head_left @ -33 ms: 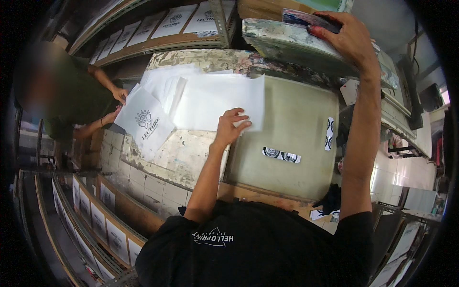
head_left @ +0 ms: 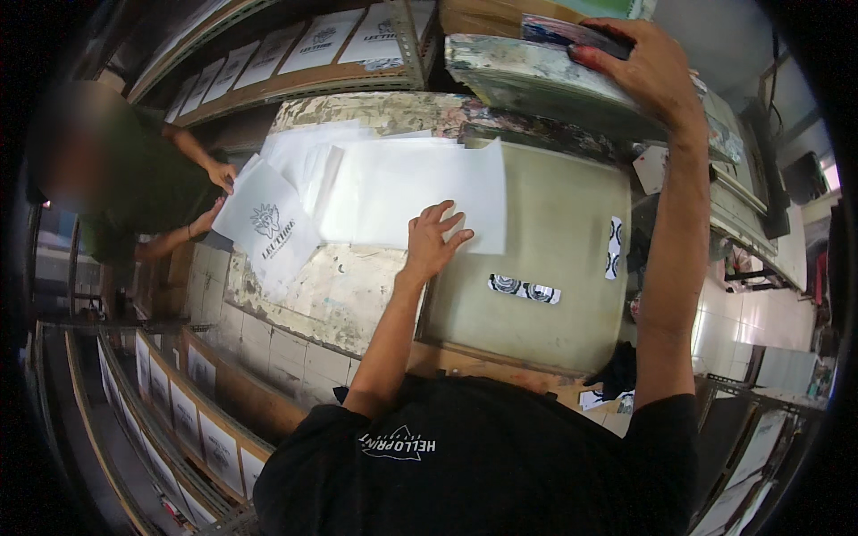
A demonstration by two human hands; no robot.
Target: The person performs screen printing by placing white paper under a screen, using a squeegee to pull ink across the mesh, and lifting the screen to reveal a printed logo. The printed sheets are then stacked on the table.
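My left hand [head_left: 436,239] is at the right part of a blank white sheet [head_left: 384,192], fingers spread and pinching nothing. The sheet bridges the worn table and a flat olive-grey printing bed [head_left: 563,214]. At the top right, my right hand [head_left: 639,67] is wrapped over the upper edge of a paint-stained screen frame [head_left: 527,67], which is raised above the bed. Red ink marks that hand's thumb. A dark, smeared strip [head_left: 559,31] lies along the frame's edge beside the fingers; the hand hides part of it.
On the left, a co-worker's hands [head_left: 219,179] hold a printed white sheet [head_left: 268,223] over loose blank sheets [head_left: 299,156]. Patterned tape pieces [head_left: 525,288] stick to the bed. Racks with printed sheets stand at the upper left [head_left: 313,45] and lower left [head_left: 183,411].
The blank sheet's right edge has slid a little to the right over the bed. My left hand's fingers have shifted slightly. The raised frame and right hand sit slightly further left.
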